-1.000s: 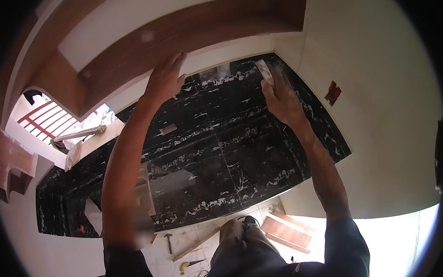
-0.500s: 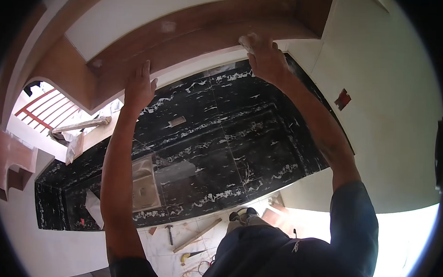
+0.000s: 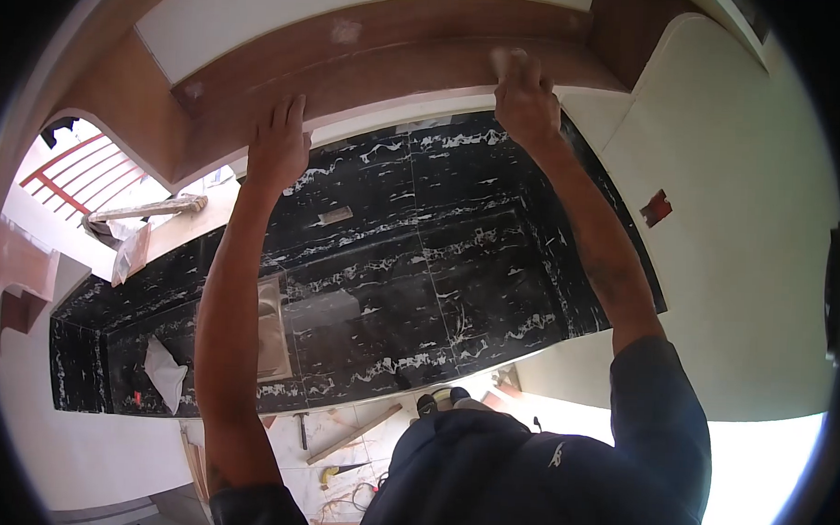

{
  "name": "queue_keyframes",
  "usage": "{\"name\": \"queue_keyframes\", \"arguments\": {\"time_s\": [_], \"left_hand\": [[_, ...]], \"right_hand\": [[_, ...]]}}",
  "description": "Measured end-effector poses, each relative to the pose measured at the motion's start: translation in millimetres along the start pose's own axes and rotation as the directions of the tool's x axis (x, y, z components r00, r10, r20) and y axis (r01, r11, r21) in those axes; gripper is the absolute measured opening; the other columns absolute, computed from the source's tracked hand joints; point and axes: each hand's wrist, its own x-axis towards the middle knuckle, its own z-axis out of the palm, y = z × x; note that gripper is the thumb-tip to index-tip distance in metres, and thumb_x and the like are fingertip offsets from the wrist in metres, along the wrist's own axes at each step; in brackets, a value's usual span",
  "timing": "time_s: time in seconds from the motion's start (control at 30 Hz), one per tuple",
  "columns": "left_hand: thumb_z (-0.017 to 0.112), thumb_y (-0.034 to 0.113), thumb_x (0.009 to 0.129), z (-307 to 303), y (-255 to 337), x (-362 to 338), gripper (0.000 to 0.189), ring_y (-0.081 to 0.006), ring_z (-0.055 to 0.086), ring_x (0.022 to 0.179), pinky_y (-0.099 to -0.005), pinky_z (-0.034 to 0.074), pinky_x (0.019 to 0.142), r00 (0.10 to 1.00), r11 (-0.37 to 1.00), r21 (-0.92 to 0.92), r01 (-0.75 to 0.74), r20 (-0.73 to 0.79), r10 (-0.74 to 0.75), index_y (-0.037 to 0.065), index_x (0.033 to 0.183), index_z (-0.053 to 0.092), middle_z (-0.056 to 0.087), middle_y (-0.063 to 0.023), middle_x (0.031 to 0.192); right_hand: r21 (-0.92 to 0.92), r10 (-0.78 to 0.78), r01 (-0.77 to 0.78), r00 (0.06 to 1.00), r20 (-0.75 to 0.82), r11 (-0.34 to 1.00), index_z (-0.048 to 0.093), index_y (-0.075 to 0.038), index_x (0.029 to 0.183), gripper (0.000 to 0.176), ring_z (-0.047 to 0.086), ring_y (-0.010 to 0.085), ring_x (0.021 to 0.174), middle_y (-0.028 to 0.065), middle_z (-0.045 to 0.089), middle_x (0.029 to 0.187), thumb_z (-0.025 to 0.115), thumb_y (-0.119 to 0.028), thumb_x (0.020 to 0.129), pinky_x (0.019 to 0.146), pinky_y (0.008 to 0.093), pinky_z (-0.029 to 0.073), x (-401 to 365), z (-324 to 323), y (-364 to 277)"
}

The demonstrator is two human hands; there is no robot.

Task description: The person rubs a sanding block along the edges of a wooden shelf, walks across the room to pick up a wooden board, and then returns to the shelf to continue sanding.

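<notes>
A reddish-brown wooden shelf (image 3: pixel 380 74) runs across the top of the view, with pale patches on its back panel. My left hand (image 3: pixel 278 148) rests on its front edge, fingers spread over the board, holding nothing. Further right, my right hand (image 3: pixel 529 104) is closed on a pale, crumpled pad (image 3: pixel 508 62) pressed against the shelf surface. The fingers partly hide the pad, so its material is unclear.
Below lies a black marbled counter (image 3: pixel 371 326) with a steel sink (image 3: pixel 272 327) and a white sheet (image 3: pixel 164 374). A barred window (image 3: pixel 90 182) is at left. On the floor are a hammer (image 3: pixel 303 431), a wood strip (image 3: pixel 354 434) and a saw (image 3: pixel 339 473).
My right hand has moved right along the shelf with the pad. The whole view has shifted a little, and my left hand still rests on the shelf edge.
</notes>
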Motion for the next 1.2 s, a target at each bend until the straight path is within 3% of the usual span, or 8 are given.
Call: {"name": "queue_keyframes", "arguments": {"time_s": [0.3,0.4,0.53,0.67,0.83,0.97,1.1,1.2], "left_hand": [[0.065,0.016,0.091,-1,3,-1,0.058,-0.0338,0.046,0.133,-0.0494,0.039,0.108,0.999,1.0,0.009,0.025,0.031,-0.025,0.006,0.145,0.046,0.049,-0.0144,0.145],[0.065,0.016,0.091,0,-3,2,0.058,-0.0339,0.046,0.133,-0.0497,0.039,0.108,1.0,1.0,0.013,0.014,0.007,-0.014,0.007,0.145,0.046,0.049,-0.0133,0.144],[0.066,0.016,0.09,-3,3,-1,0.058,-0.0337,0.047,0.131,-0.05,0.04,0.106,0.999,0.999,-0.028,0.04,0.027,-0.04,0.007,0.144,0.047,0.05,-0.0121,0.142],[0.067,0.016,0.09,7,-1,-3,0.058,-0.0329,0.05,0.127,-0.0491,0.041,0.104,0.999,0.999,0.003,0.032,-0.042,-0.032,0.009,0.144,0.048,0.051,-0.0117,0.142],[0.067,0.016,0.089,-1,3,-4,0.059,-0.0329,0.049,0.129,-0.0507,0.04,0.106,0.999,1.0,-0.015,0.027,-0.022,-0.027,0.009,0.144,0.048,0.05,-0.0105,0.143],[0.068,0.017,0.089,2,1,1,0.058,-0.0335,0.048,0.129,-0.0511,0.04,0.106,0.997,0.998,-0.011,0.066,-0.041,-0.067,0.009,0.143,0.048,0.05,-0.01,0.142],[0.067,0.018,0.09,2,2,-3,0.058,-0.0332,0.048,0.13,-0.0516,0.04,0.106,0.999,0.999,0.007,0.051,-0.013,-0.051,0.01,0.144,0.047,0.05,-0.0094,0.143],[0.067,0.018,0.091,3,1,0,0.058,-0.0328,0.047,0.13,-0.0508,0.04,0.106,0.998,0.998,0.02,0.053,-0.025,-0.053,0.01,0.145,0.047,0.05,-0.0094,0.143]], "right_hand": [[-0.135,0.125,-0.114,0.989,0.077,0.984,0.047,0.003,0.142,0.06,0.066,0.0479,0.083,0.0352,0.046,0.133,0.062,-0.025,0.092,0.058,0.0496,0.062,-11,12,-15],[-0.066,-0.134,0.137,0.99,0.049,0.988,0.051,0.004,0.134,0.052,0.066,0.0472,0.083,0.036,0.047,0.13,0.062,-0.024,0.091,0.057,0.0497,0.062,-32,-10,-30],[-0.071,0.062,-0.044,0.959,0.277,0.997,0.053,0.005,0.132,0.051,0.067,0.0483,0.081,0.04,0.049,0.126,0.062,-0.023,0.091,0.058,0.0495,0.062,11,13,9],[-0.035,-0.22,0.223,0.972,0.085,0.974,0.057,0.005,0.121,0.04,0.067,0.0476,0.081,0.0379,0.055,0.118,0.061,-0.021,0.092,0.062,0.0499,0.061,-22,-13,-23],[-0.022,-0.021,0.033,0.905,0.425,0.999,0.054,-0.001,0.13,0.043,0.068,0.0507,0.086,0.0362,0.055,0.12,0.058,-0.024,0.095,0.068,0.0547,0.061,22,12,20],[0.068,-0.273,0.265,0.948,0.163,0.962,0.056,0.003,0.125,0.041,0.068,0.0488,0.086,0.0342,0.057,0.114,0.059,-0.022,0.092,0.063,0.0544,0.06,-9,-31,-26],[-0.164,-0.01,0.1,0.88,0.474,0.981,0.053,-0.006,0.129,0.037,0.069,0.0415,0.085,0.0222,0.06,0.121,0.057,-0.015,0.093,0.068,0.0485,0.059,22,-6,12],[-0.08,-0.179,0.197,0.965,0.192,0.977,0.055,-0.005,0.13,0.037,0.07,0.0397,0.086,0.0179,0.066,0.107,0.055,-0.015,0.094,0.069,0.0488,0.059,-11,-28,-32]]}}
